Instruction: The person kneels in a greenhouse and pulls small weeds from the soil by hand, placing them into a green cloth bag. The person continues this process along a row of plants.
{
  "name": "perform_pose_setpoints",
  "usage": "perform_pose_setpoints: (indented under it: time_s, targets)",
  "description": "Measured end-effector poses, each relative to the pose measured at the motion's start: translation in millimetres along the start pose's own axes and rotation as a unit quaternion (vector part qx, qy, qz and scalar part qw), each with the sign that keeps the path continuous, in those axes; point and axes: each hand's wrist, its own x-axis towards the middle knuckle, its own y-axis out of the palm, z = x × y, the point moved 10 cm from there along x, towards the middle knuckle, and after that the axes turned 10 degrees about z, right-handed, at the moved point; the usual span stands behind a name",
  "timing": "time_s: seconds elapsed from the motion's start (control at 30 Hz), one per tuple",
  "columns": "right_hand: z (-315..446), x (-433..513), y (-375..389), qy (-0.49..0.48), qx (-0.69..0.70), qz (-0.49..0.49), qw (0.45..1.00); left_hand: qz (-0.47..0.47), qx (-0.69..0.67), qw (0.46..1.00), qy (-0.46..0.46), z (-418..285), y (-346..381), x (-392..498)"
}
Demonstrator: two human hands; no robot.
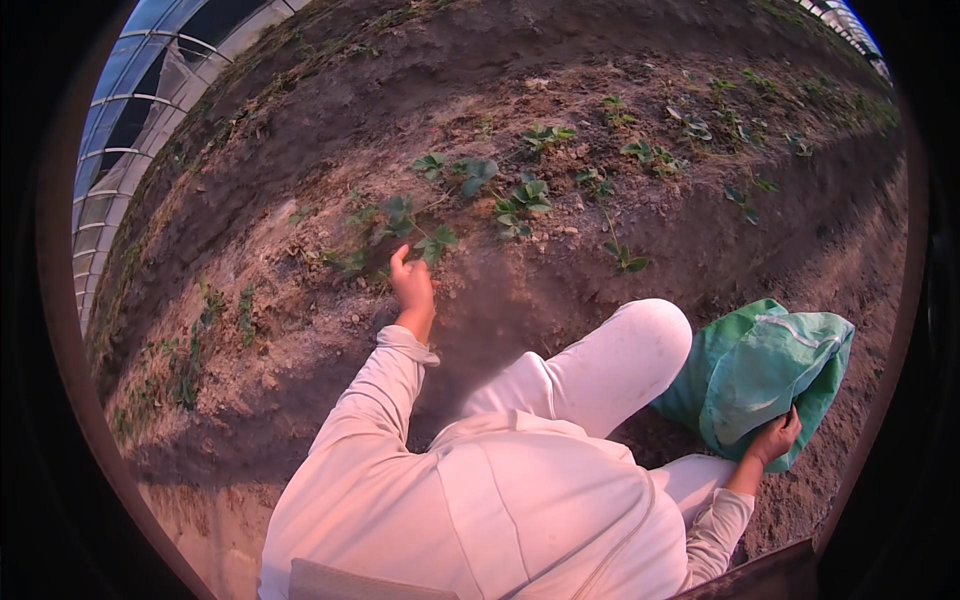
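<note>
My left hand (413, 286) reaches out over the soil bed, beside a low green plant (437, 244) with toothed leaves like a strawberry's. One finger points up and the others look bent; whether anything is between them is hidden. At the far right, a green woven-looking bag (757, 367) stands on the ground by my knee. The mouth of this bag faces me, and my right hand (776, 439) grips its rim. What the bag holds cannot be seen.
More leafy plants (652, 159) grow scattered along the raised soil bed (322, 195). My bent knee (652, 337) lies between the bed and my body. A metal-ribbed greenhouse wall (142, 120) curves along the left. Wilted plants (184, 367) lie at lower left.
</note>
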Motion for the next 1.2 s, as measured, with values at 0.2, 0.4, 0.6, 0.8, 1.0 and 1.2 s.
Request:
perform_pose_setpoints:
  time_s: [0.2, 0.4, 0.6, 0.8, 1.0, 1.2]
  targets:
    - [5.1, -1.5, -1.7, 0.014, -0.007, 0.009, 1.000, 0.177, 0.285, 0.937, 0.096, -28.1, 46.2, -21.9]
    - [2.6, -2.3, -1.5, 0.001, -0.026, 0.011, 1.000, 0.139, 0.361, 0.910, 0.151, -29.2, 44.3, -35.5]
    - [-7.9, -1.7, 6.3, -0.010, -0.034, 0.026, 0.999, 0.127, 0.268, 0.939, 0.173, -29.4, 29.9, -30.6]
    - [-20.6, -1.4, 12.0, 0.014, -0.041, 0.034, 0.999, -0.020, 0.083, 0.994, 0.063, 17.7, -15.5, 6.5]
    - [-28.4, -1.8, 16.9, 0.001, -0.071, 0.041, 0.997, 0.012, 0.027, 1.000, -0.011, 30.9, -1.4, 54.3]
    - [-33.9, -2.5, 18.0, -0.005, -0.073, 0.040, 0.997, 0.038, 0.219, 0.975, -0.007, 10.9, 1.2, 70.4]
